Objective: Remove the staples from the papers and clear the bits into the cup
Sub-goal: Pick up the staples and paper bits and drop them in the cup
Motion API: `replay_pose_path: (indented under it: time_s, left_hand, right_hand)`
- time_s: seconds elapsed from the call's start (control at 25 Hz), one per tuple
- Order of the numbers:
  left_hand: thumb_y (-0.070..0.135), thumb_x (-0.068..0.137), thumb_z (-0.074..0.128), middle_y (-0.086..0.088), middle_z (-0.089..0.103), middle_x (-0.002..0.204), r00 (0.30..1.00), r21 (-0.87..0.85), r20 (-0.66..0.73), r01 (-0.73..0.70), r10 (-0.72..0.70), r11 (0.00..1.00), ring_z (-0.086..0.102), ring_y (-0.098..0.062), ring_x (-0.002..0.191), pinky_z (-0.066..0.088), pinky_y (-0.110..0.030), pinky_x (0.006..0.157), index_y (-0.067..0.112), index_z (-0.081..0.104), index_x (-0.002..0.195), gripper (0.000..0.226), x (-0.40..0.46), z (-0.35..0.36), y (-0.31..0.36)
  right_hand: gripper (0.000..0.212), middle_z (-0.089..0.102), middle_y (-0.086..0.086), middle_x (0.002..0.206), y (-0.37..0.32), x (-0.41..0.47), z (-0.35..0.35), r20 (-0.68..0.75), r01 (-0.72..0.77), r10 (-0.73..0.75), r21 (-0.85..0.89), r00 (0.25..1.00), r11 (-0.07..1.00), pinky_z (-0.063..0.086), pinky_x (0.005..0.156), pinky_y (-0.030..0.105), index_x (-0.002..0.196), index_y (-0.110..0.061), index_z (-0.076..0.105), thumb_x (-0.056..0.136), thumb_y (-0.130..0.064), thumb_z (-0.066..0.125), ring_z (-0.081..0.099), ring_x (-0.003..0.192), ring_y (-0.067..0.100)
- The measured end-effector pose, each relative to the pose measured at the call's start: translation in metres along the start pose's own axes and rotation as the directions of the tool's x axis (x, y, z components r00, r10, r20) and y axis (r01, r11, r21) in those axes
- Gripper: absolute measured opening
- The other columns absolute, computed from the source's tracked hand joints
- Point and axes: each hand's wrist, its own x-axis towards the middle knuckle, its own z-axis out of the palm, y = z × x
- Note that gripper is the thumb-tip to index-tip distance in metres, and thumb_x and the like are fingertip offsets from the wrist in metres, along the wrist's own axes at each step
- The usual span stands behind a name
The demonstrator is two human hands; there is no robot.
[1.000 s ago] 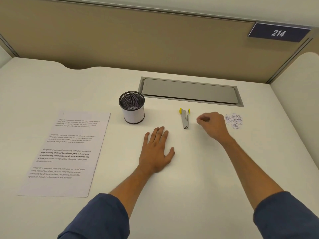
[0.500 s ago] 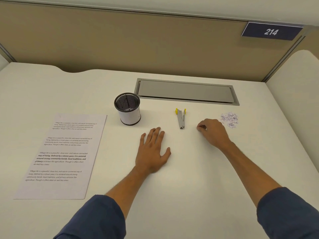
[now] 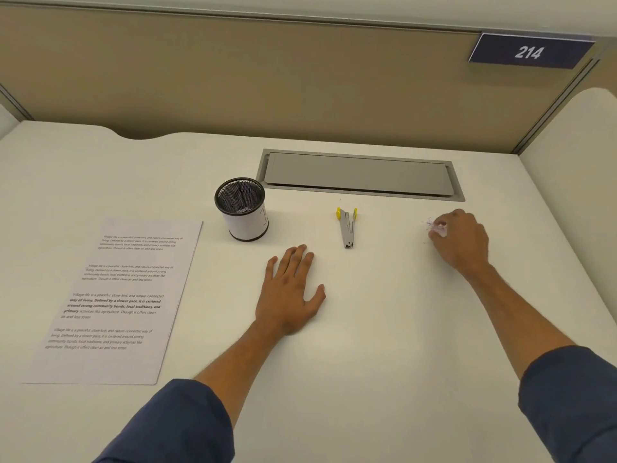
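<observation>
A black mesh cup (image 3: 243, 208) with a white sleeve stands upright left of centre on the white desk. A grey staple remover (image 3: 348, 228) with yellow tabs lies to its right. Printed papers (image 3: 113, 299) lie flat at the left. My left hand (image 3: 288, 292) rests flat on the desk, fingers straight, just in front of the cup and remover. My right hand (image 3: 459, 242) sits at the right over the small pile of paper bits (image 3: 435, 228), its fingers curled round them; most of the pile is hidden under the hand.
A grey cable-tray lid (image 3: 359, 175) is set into the desk behind the remover. A beige partition rises at the back with a "214" sign (image 3: 531, 51). A second desk surface (image 3: 574, 182) adjoins at the right.
My right hand has moved right from beside the staple remover onto the pile of paper bits and curled over it. My left hand has stayed flat in place.
</observation>
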Motion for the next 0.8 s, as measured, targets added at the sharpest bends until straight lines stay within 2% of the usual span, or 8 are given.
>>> replay_pose_path:
  time_s: [0.12, 0.24, 0.36, 0.48, 0.56, 0.64, 0.8]
  left_hand:
    - [0.054, 0.091, 0.032, 0.003, 0.025, 0.160, 1.000, 0.003, 0.000, -0.002, 0.002, 1.000, 0.016, -0.015, 0.148, 0.007, -0.042, 0.121, 0.019, 0.034, 0.148, 0.068, 0.000, 0.000, -0.001]
    - [0.054, 0.091, 0.033, 0.003, 0.026, 0.160, 1.000, 0.010, -0.005, -0.002, 0.002, 1.000, 0.017, -0.014, 0.148, 0.009, -0.042, 0.121, 0.019, 0.035, 0.148, 0.067, 0.001, 0.000, 0.000]
    - [0.054, 0.091, 0.033, 0.004, 0.025, 0.160, 1.000, 0.007, -0.002, 0.001, -0.001, 1.000, 0.017, -0.014, 0.148, 0.009, -0.042, 0.121, 0.020, 0.034, 0.148, 0.067, 0.001, 0.000, 0.001]
    - [0.055, 0.091, 0.032, 0.004, 0.025, 0.160, 1.000, 0.006, 0.000, 0.001, -0.001, 1.000, 0.017, -0.014, 0.148, 0.010, -0.042, 0.121, 0.020, 0.035, 0.148, 0.067, 0.001, 0.000, 0.001]
    - [0.055, 0.091, 0.032, 0.004, 0.026, 0.160, 1.000, 0.005, -0.004, 0.001, -0.001, 1.000, 0.017, -0.014, 0.148, 0.010, -0.042, 0.121, 0.020, 0.035, 0.147, 0.067, 0.001, 0.000, 0.001]
    - [0.055, 0.091, 0.032, 0.004, 0.026, 0.160, 1.000, 0.005, -0.003, 0.001, -0.001, 1.000, 0.017, -0.014, 0.148, 0.010, -0.042, 0.121, 0.020, 0.035, 0.147, 0.067, 0.001, 0.000, 0.001]
    - [0.055, 0.091, 0.032, 0.004, 0.025, 0.160, 1.000, 0.007, 0.001, 0.000, 0.000, 1.000, 0.016, -0.014, 0.148, 0.009, -0.043, 0.121, 0.020, 0.034, 0.148, 0.067, 0.001, 0.001, 0.001]
  right_hand:
    - [0.053, 0.047, 0.014, 0.138, 0.011, 0.012, -0.003, 0.129, -0.024, 0.032, -0.069, 0.991, 0.997, 0.038, 0.097, 0.044, 0.135, -0.013, 0.049, 0.090, -0.039, 0.058, 0.045, 0.124, 0.035]
    - [0.055, 0.044, 0.012, 0.140, 0.014, 0.020, -0.005, 0.263, 0.013, 0.021, -0.128, 0.965, 0.992, 0.040, 0.096, 0.045, 0.140, -0.019, 0.042, 0.093, -0.046, 0.050, 0.044, 0.125, 0.035]
    - [0.041, 0.051, 0.013, 0.126, 0.012, 0.026, -0.007, 0.298, 0.061, -0.020, -0.129, 0.954, 0.990, 0.043, 0.091, 0.043, 0.130, -0.021, 0.052, 0.095, -0.041, 0.048, 0.051, 0.115, 0.036]
    - [0.016, 0.060, 0.011, 0.103, 0.008, 0.030, -0.007, 0.256, 0.119, -0.089, -0.103, 0.963, 0.988, 0.043, 0.074, 0.035, 0.095, -0.018, 0.064, 0.092, -0.026, 0.051, 0.059, 0.093, 0.035]
    - [0.017, 0.065, 0.012, 0.091, 0.006, 0.033, -0.006, 0.241, 0.135, -0.106, -0.109, 0.965, 0.985, 0.040, 0.067, 0.031, 0.075, -0.014, 0.061, 0.089, -0.018, 0.052, 0.060, 0.081, 0.035]
    - [0.018, 0.068, 0.015, 0.085, 0.004, 0.034, -0.004, 0.223, 0.140, -0.108, -0.133, 0.969, 0.981, 0.041, 0.063, 0.031, 0.074, -0.008, 0.067, 0.087, -0.013, 0.055, 0.061, 0.077, 0.037]
    - [0.012, 0.067, 0.021, 0.088, 0.003, 0.035, -0.002, 0.193, 0.169, -0.128, -0.212, 0.973, 0.963, 0.038, 0.062, 0.030, 0.088, -0.001, 0.070, 0.086, -0.006, 0.059, 0.063, 0.079, 0.040]
